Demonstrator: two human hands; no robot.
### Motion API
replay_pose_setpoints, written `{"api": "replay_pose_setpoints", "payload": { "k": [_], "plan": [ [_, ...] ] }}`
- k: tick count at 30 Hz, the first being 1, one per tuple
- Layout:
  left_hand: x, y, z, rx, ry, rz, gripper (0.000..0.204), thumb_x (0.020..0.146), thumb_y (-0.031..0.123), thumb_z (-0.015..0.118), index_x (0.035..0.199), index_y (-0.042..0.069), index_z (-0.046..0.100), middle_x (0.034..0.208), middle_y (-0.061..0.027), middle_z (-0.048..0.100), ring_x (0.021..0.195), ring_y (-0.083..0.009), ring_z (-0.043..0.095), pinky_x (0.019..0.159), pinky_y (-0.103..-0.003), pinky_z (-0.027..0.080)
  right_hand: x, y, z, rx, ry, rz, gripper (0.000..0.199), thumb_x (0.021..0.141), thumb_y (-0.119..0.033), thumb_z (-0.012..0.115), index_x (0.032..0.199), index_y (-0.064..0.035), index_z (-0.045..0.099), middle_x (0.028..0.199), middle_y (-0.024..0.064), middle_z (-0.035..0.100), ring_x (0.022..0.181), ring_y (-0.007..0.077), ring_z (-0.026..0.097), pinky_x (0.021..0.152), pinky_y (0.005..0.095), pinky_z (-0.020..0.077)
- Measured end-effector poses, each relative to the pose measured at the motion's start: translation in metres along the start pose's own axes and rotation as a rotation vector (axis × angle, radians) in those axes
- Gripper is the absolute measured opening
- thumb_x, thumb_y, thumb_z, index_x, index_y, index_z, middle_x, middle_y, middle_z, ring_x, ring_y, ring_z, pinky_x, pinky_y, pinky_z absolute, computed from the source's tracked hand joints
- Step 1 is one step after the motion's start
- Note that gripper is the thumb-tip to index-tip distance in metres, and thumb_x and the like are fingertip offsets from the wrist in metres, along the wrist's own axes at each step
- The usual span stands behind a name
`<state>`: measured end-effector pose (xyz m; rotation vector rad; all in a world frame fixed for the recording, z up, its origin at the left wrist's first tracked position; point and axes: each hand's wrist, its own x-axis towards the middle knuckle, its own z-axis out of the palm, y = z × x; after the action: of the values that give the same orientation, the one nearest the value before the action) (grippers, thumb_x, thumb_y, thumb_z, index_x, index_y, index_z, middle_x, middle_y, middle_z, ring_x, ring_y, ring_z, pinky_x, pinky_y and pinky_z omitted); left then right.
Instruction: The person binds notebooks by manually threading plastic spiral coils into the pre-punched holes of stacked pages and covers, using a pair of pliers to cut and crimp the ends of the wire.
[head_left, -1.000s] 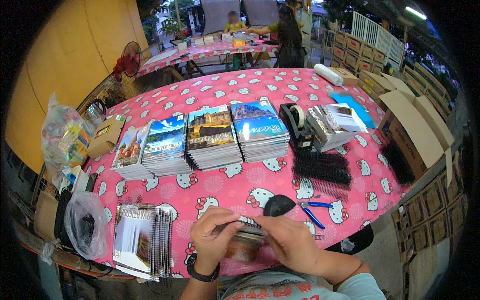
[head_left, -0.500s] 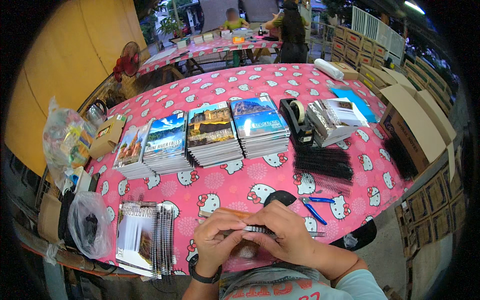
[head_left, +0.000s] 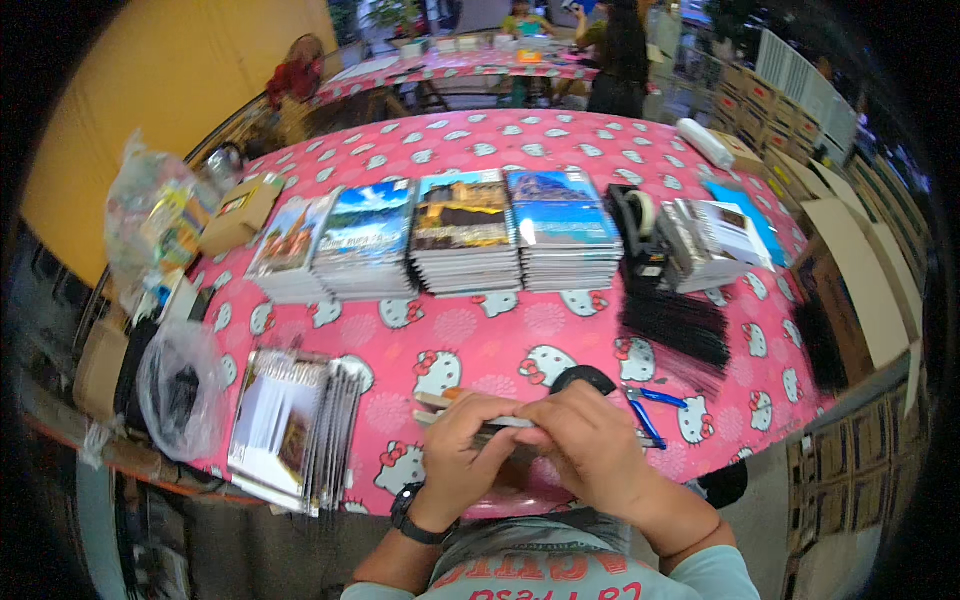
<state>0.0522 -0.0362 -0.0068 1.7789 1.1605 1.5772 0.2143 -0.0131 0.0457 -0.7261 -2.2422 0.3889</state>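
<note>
Pink cloth (head_left: 500,345) printed with white cartoon cats covers the table, and at its near edge we have both hands closed on a thin booklet (head_left: 500,428). Our left hand (head_left: 462,452), a dark watch (head_left: 415,512) on its wrist, curls its fingers over the left part; our right hand (head_left: 592,445) wraps the right part — both clamp firmly on it. Only a pale edge and a dark strip of the booklet show between the fingers; the cover we cannot make out. Its long axis runs left to right, roughly level, just above the table edge.

Just beside the right hand lie blue-handled pliers (head_left: 645,410), and a black round object (head_left: 585,378) peeks out behind the knuckles. Left of us sits a pile of spiral-bound booklets (head_left: 290,425), and further left a clear plastic bag (head_left: 180,385) with something dark inside.

Beyond, mid-table, a heap of black binding combs (head_left: 672,328) spreads on the right. Behind it stand four stacks of picture-covered notebooks (head_left: 465,235) in a row, then a tape dispenser (head_left: 635,225) and another stack (head_left: 712,240) to the right — all well apart from the hands. Cardboard boxes (head_left: 860,280) line the right side. Far back, people (head_left: 615,50) are at a second pink table (head_left: 470,65).
</note>
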Motion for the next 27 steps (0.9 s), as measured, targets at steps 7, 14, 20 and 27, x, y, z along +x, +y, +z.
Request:
{"api": "replay_pose_setpoints", "payload": {
  "k": [7, 14, 20, 27],
  "plan": [
    [-0.005, -0.001, -0.087, 0.401, 0.855, -0.187, 0.022, 0.091, 0.018, 0.054, 0.102, -0.001, 0.050, 0.090, -0.0010, 0.049, 0.075, -0.0096, 0.046, 0.066, -0.026, 0.041, -0.010, 0.023, -0.043, 0.098, 0.448, 0.184, 0.049, 0.076, -0.024, 0.067, 0.116, 0.0011, 0.051, 0.115, 0.0126, 0.054, 0.106, 0.0245, 0.049, 0.090, 0.0357, 0.0380],
    [-0.022, 0.038, -0.252, 0.641, 1.232, 0.146, 0.029, 0.096, 0.027, 0.044, 0.090, -0.001, 0.049, 0.083, -0.0029, 0.048, 0.077, -0.0118, 0.042, 0.072, -0.026, 0.037, -0.042, 0.070, -0.051, 0.177, 0.321, 0.503, 0.020, 0.083, -0.012, 0.058, 0.098, 0.0012, 0.059, 0.094, 0.0068, 0.059, 0.085, 0.0128, 0.054, 0.078, 0.0260, 0.0420],
    [-0.033, 0.007, -0.267, 0.738, 1.235, -0.043, 0.034, 0.096, 0.028, 0.042, 0.084, -0.004, 0.048, 0.078, -0.0055, 0.047, 0.074, -0.0150, 0.040, 0.071, -0.028, 0.037, -0.044, 0.079, -0.040, 0.184, 0.322, 0.578, 0.014, 0.084, -0.009, 0.058, 0.093, 0.0010, 0.060, 0.087, 0.0043, 0.060, 0.080, 0.0105, 0.054, 0.073, 0.0238, 0.0425],
    [-0.137, -0.043, -0.278, 1.230, 0.748, -0.745, 0.034, 0.090, 0.031, 0.049, 0.086, -0.002, 0.053, 0.073, -0.0195, 0.060, 0.068, -0.0385, 0.058, 0.063, -0.044, 0.044, -0.048, 0.099, -0.035, 0.086, 0.249, 0.601, 0.013, 0.083, -0.008, 0.059, 0.089, 0.0023, 0.062, 0.080, 0.0064, 0.062, 0.073, 0.0120, 0.055, 0.068, 0.0254, 0.0440]
  ]
}}
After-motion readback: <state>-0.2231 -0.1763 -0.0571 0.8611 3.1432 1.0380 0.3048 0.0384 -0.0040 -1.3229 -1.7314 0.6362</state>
